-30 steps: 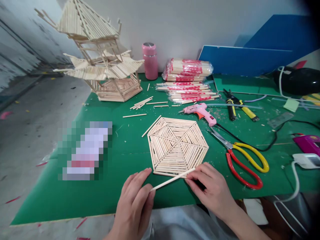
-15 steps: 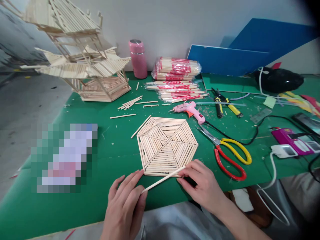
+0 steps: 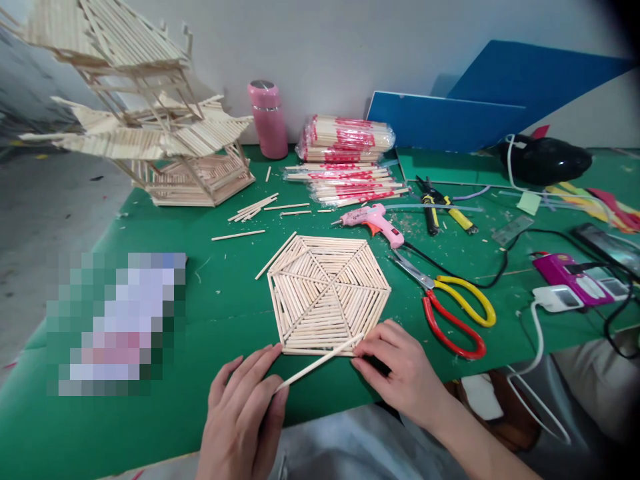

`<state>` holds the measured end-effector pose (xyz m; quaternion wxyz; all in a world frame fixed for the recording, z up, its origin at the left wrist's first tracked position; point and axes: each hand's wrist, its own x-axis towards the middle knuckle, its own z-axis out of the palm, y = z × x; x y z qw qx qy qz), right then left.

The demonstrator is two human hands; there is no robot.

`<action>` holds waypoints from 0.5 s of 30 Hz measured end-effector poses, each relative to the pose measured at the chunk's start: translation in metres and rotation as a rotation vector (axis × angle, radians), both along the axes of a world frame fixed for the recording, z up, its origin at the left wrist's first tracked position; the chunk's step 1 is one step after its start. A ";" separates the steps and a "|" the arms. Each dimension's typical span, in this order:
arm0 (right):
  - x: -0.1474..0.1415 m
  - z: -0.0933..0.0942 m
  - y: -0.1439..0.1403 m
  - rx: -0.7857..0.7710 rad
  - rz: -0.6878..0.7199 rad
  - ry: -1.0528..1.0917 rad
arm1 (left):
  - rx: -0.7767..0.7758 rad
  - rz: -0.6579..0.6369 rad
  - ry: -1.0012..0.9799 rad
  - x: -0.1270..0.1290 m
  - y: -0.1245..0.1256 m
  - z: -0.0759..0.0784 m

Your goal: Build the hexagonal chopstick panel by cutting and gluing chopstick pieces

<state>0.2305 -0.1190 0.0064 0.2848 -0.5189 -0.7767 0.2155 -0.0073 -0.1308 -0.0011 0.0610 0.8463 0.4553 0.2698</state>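
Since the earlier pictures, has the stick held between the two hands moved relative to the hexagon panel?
No. The stick lies at the hexagon panel's near edge as before, between left hand and right hand; only the camera view shifted.

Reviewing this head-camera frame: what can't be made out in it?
- Pixelated patch on the mat: the thing under it is masked.
- Stick model: its top and left side are cut off by the frame edge.
- Right hand: the stick end is hidden under its fingers.
- Left hand: wrist cut off by the bottom edge.
- Top right corner: dark vignette.
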 end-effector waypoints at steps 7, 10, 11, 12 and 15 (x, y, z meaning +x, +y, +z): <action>0.000 0.001 0.001 -0.012 0.019 0.017 | 0.017 -0.001 -0.011 -0.001 0.000 0.000; -0.001 0.002 0.001 -0.023 0.024 0.005 | -0.001 0.001 -0.009 -0.001 -0.001 -0.003; 0.000 0.002 0.001 -0.028 0.026 -0.001 | -0.009 0.000 -0.008 -0.001 -0.002 -0.003; 0.000 0.002 0.001 -0.035 0.026 -0.008 | -0.016 0.000 -0.011 -0.001 -0.002 -0.003; 0.000 0.001 0.000 -0.056 0.032 -0.024 | -0.031 0.016 -0.027 -0.001 -0.002 -0.001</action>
